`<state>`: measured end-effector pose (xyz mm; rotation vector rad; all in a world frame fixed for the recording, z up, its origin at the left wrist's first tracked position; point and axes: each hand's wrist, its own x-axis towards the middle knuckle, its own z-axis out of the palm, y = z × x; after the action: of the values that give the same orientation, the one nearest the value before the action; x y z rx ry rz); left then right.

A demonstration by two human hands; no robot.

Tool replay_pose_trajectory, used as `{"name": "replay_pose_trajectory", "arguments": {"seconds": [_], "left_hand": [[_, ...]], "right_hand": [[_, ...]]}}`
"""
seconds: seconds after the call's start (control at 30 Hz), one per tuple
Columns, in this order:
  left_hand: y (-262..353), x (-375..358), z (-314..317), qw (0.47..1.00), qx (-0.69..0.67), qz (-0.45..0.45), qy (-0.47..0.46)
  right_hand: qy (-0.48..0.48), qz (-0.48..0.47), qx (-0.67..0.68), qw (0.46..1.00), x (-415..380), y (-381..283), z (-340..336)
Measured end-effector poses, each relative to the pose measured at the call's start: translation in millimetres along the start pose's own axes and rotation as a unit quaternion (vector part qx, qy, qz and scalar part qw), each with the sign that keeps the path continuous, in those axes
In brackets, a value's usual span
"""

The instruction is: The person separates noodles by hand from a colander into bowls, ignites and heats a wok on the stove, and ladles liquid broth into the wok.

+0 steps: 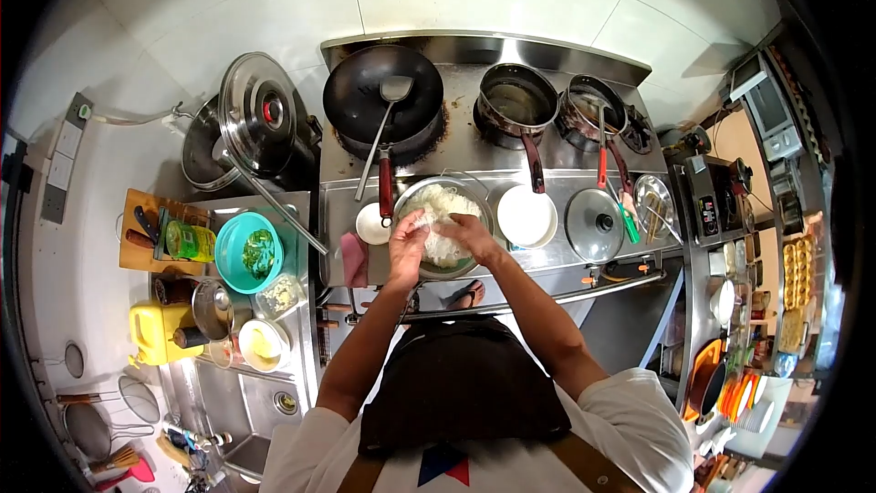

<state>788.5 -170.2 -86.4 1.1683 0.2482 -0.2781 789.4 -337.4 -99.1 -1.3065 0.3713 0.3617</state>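
A teal bowl (248,253) of greens sits on the side counter, left of the stove. At the stove's front ledge, the left hand (408,242) and right hand (468,236) are both curled into the white noodles (441,210) in a metal bowl (410,196), fingers closed on strands. Just to the right lies a white plate (526,216), then a pot lid (594,225).

**No legible text**

Nothing readable anywhere in view. Printing on the green packet (189,240) at the left too small and blurred to make out. Red and blue emblem on the white shirt (443,464) near the bottom edge, without letters. Display on the black appliance (713,202) at the right too small to read. Yellow jug (161,330) without a legible label.
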Motion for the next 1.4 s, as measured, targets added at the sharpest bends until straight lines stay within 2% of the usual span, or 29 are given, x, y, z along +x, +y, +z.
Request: {"name": "replay_pose_trajectory", "arguments": {"seconds": [0.07, 0.13, 0.23, 0.27, 0.33, 0.4, 0.5, 0.57, 0.63, 0.73, 0.8, 0.87, 0.97, 1.03, 1.07, 1.13, 1.2, 1.23, 1.3, 1.4], "left_hand": [[-20, 10, -5, 0.995, 0.000, 0.085, -0.058], [-21, 11, -12, 0.997, 0.015, 0.061, -0.044], [-10, 10, -19, 0.998, 0.015, 0.033, -0.042], [-7, 10, -19, 0.998, 0.014, 0.034, -0.041], [-1, 11, -19, 0.999, -0.010, 0.038, -0.023], [3, 9, -16, 0.998, -0.019, 0.038, -0.039], [-3, 11, -6, 0.990, 0.063, 0.062, -0.114], [-7, 13, -8, 0.991, 0.064, 0.071, -0.093], [6, 6, -4, 0.995, 0.045, 0.075, -0.039], [25, 9, -14, 0.997, 0.002, 0.075, -0.017], [41, 6, -16, 0.995, -0.004, 0.097, -0.019], [57, 4, -14, 0.993, -0.066, 0.093, -0.036], [65, 4, -9, 0.995, -0.047, 0.063, -0.061], [52, 6, -8, 0.994, 0.008, 0.056, -0.090], [40, 6, -6, 0.993, 0.038, 0.054, -0.098], [12, 14, -9, 0.989, 0.092, 0.029, -0.108], [24, 3, 8, 0.990, 0.115, -0.049, -0.057], [21, 4, 7, 0.990, 0.114, -0.049, -0.058], [12, 4, 6, 0.983, -0.056, -0.158, -0.075], [-12, 20, -11, 0.986, -0.044, -0.110, -0.119]], "right_hand": [[0.025, -0.024, -0.204, 0.978, -15, -21, 16], [0.018, -0.024, -0.222, 0.975, -16, -25, 11], [-0.021, -0.013, -0.110, 0.994, -25, -36, -3], [-0.022, -0.013, -0.111, 0.993, -25, -33, -7], [0.030, -0.023, 0.021, 0.999, -24, -26, -11], [0.055, 0.006, 0.009, 0.998, -18, -20, -8], [0.042, -0.021, -0.066, 0.997, 0, 5, -6], [-0.021, 0.014, -0.030, 0.999, -14, -23, 10], [0.006, 0.013, -0.003, 1.000, -11, -19, 1], [0.037, 0.019, 0.026, 0.999, -20, -24, -14], [0.042, -0.032, 0.028, 0.998, -20, -15, -28], [0.044, -0.017, 0.035, 0.998, -13, -9, -37], [0.058, -0.046, 0.047, 0.996, -16, -10, -32], [0.074, 0.020, 0.117, 0.990, -15, -17, -23], [0.072, 0.022, 0.116, 0.990, -17, -24, -19], [-0.022, 0.041, 0.158, 0.986, -22, -42, -12], [-0.034, 0.032, 0.171, 0.984, -41, -72, 4], [-0.046, 0.025, 0.184, 0.981, -46, -79, 9], [-0.053, 0.032, 0.158, 0.985, -36, -74, 7], [-0.064, 0.016, 0.120, 0.991, -16, -50, -6]]}}
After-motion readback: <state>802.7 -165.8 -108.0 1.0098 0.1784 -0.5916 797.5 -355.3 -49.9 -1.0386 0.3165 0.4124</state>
